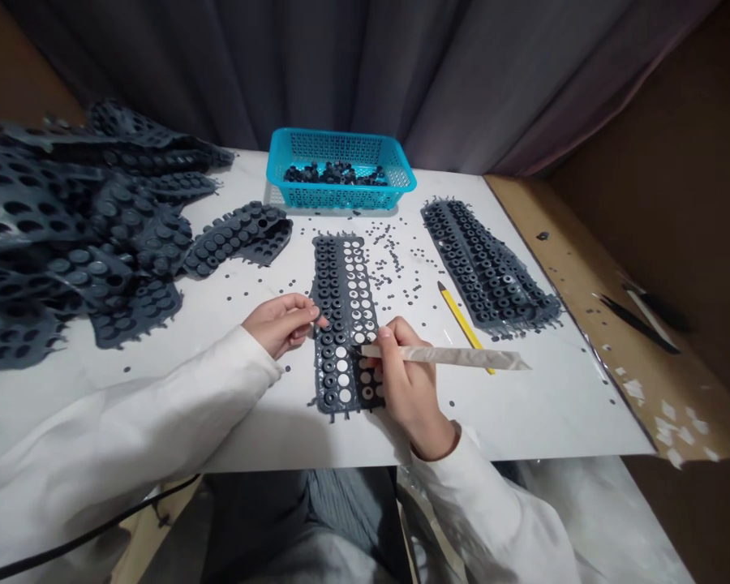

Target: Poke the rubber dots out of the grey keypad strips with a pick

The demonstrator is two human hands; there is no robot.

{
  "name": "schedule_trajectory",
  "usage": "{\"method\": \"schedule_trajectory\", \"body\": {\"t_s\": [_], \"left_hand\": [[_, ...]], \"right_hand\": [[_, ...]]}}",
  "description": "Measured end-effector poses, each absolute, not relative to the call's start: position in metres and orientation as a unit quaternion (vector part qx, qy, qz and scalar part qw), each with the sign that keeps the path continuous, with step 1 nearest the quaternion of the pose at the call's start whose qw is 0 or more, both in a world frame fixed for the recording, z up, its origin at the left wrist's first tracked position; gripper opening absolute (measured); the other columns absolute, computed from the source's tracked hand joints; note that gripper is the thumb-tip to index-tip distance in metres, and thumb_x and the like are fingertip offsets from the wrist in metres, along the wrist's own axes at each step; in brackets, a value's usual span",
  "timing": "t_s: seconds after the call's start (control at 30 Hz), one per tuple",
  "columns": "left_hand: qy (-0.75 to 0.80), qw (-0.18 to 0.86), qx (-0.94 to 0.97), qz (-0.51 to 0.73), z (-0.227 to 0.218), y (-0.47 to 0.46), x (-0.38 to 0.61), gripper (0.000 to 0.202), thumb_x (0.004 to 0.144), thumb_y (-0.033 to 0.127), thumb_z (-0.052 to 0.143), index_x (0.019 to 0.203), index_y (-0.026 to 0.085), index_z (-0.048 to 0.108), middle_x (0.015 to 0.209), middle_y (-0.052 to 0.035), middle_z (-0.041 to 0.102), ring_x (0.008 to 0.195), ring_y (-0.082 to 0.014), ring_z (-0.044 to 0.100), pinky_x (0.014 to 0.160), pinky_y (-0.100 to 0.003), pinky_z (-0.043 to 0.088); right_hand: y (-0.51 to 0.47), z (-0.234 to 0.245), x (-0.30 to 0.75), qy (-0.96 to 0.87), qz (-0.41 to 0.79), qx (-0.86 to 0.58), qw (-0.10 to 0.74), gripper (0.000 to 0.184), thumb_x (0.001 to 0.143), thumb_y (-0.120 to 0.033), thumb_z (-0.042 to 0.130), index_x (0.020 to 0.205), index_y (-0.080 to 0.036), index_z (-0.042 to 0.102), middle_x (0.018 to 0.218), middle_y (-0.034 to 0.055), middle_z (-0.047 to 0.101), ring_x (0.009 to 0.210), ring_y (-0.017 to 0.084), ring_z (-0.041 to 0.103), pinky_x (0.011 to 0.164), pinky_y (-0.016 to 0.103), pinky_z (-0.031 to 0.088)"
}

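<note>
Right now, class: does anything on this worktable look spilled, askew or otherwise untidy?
Yes. Small dark discs lie scattered over the white table around the rubber sheet, and used sheets are heaped crookedly at the left edge.

Matt dk-grey rubber sheet; glossy blue plastic basket; smooth white table.

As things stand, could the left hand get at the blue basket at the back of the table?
Probably yes. The left hand rests at the edge of the rubber strip, and the white table between it and the blue basket holds only small loose black bits and a short rubber piece off to the side.
</note>
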State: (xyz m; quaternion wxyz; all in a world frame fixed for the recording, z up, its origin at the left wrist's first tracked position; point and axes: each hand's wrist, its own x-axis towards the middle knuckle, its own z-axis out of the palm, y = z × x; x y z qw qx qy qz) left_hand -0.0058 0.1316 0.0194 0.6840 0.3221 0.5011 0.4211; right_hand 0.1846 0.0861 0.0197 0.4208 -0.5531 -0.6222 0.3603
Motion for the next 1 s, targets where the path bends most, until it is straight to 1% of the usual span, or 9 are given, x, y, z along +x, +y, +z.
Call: {"method": "schedule_trajectory", "body": {"t_s": [0.1,0.2,0.3,0.43,0.53,0.8,1.0], "left_hand": [[0.512,0.667,0.348,0.416,0.017,0.128,-0.006,0.033,0.055,0.026,0.083,0.073,0.013,0.058,0.067,-0.0046,0.067,0.044,-0.0045,0.041,0.042,-0.017,0.028],[0.511,0.662,0.364,0.411,0.016,0.125,-0.006,0.034,0.057,0.028,0.083,0.081,0.014,0.064,0.068,-0.0042,0.067,0.045,-0.0045,0.042,0.043,-0.017,0.027],[0.465,0.717,0.345,0.388,0.018,0.124,-0.006,0.034,0.062,0.029,0.081,0.09,0.013,0.067,0.074,-0.0076,0.069,0.044,-0.0032,0.037,0.042,-0.018,0.023],[0.418,0.774,0.309,0.362,0.021,0.125,-0.006,0.034,0.067,0.028,0.078,0.095,0.012,0.069,0.076,-0.009,0.068,0.047,-0.0039,0.038,0.044,-0.018,0.024],[0.405,0.79,0.29,0.357,0.021,0.125,-0.006,0.031,0.068,0.027,0.077,0.095,0.012,0.069,0.076,-0.0088,0.068,0.047,-0.004,0.038,0.044,-0.018,0.024],[0.402,0.808,0.244,0.355,0.027,0.126,-0.004,0.022,0.07,0.022,0.075,0.086,0.012,0.065,0.071,-0.0083,0.067,0.045,-0.0047,0.038,0.044,-0.018,0.025],[0.398,0.815,0.228,0.354,0.039,0.127,0.004,0.021,0.069,0.021,0.075,0.084,0.011,0.065,0.067,-0.0075,0.066,0.043,-0.0044,0.038,0.042,-0.017,0.024]], "right_hand": [[0.086,0.019,0.185,-0.612,0.368,-0.553,0.43,0.035,0.098,-0.039,0.038,0.068,-0.021,0.041,0.055,-0.0045,0.05,0.051,0.011,0.048,0.052,0.024,0.037],[0.087,0.018,0.184,-0.608,0.376,-0.552,0.429,0.035,0.097,-0.039,0.039,0.068,-0.021,0.043,0.055,-0.0048,0.05,0.05,0.011,0.047,0.051,0.024,0.036],[0.087,0.019,0.184,-0.606,0.377,-0.553,0.429,0.034,0.097,-0.039,0.039,0.068,-0.021,0.043,0.055,-0.0046,0.051,0.051,0.011,0.048,0.051,0.024,0.037],[0.086,0.019,0.184,-0.606,0.375,-0.556,0.428,0.034,0.097,-0.039,0.039,0.069,-0.021,0.043,0.055,-0.0046,0.051,0.052,0.011,0.049,0.052,0.024,0.037],[0.087,0.018,0.184,-0.609,0.371,-0.556,0.427,0.034,0.098,-0.039,0.039,0.069,-0.021,0.044,0.055,-0.0046,0.051,0.052,0.011,0.049,0.052,0.024,0.037],[0.088,0.018,0.184,-0.605,0.381,-0.557,0.422,0.035,0.098,-0.04,0.038,0.069,-0.021,0.043,0.056,-0.0045,0.05,0.052,0.012,0.049,0.053,0.025,0.038],[0.085,0.017,0.185,-0.601,0.393,-0.556,0.419,0.035,0.098,-0.042,0.038,0.07,-0.021,0.042,0.056,-0.0048,0.048,0.052,0.012,0.048,0.052,0.025,0.036]]}}
